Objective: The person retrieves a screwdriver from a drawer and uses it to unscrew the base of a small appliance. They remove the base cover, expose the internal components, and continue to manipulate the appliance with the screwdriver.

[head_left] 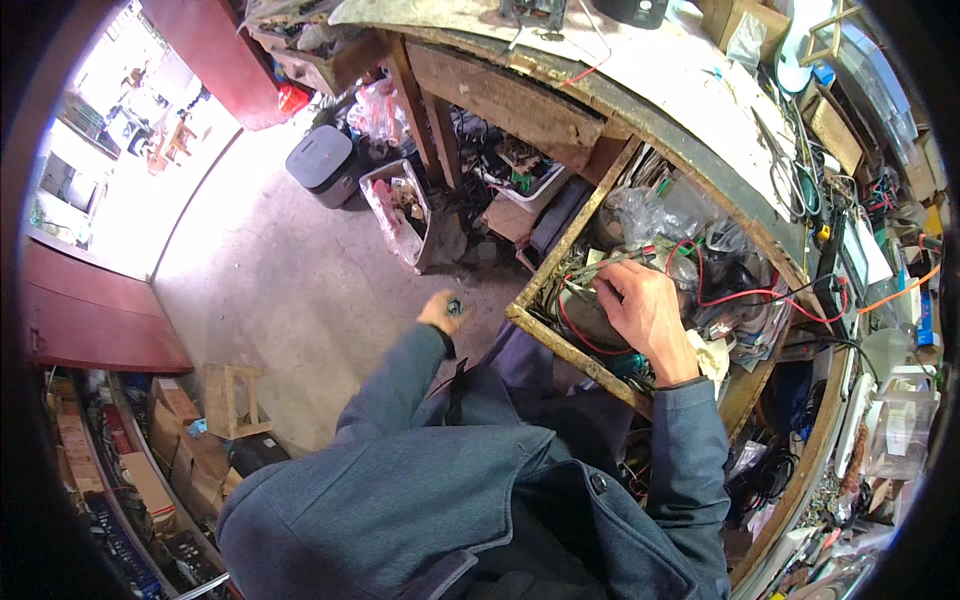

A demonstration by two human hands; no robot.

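We looked mid-search: right hand [640,308] over the open drawer [580,361], fingers curled, couldn't tell if gripping; left hand [438,312] closed round a small dark object [455,307], left of the drawer. Next move probably needed care around the red wire [740,296].

Open wooden drawer [577,362] with plastic bags [652,216], red cable [722,299]

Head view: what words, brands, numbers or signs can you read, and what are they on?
No text is clear enough to read.
Cardboard boxes, lower left: any print is too small.
White sheet, right: any writing is too blurred.
Clear plastic container, far right: any marking is too blurred.
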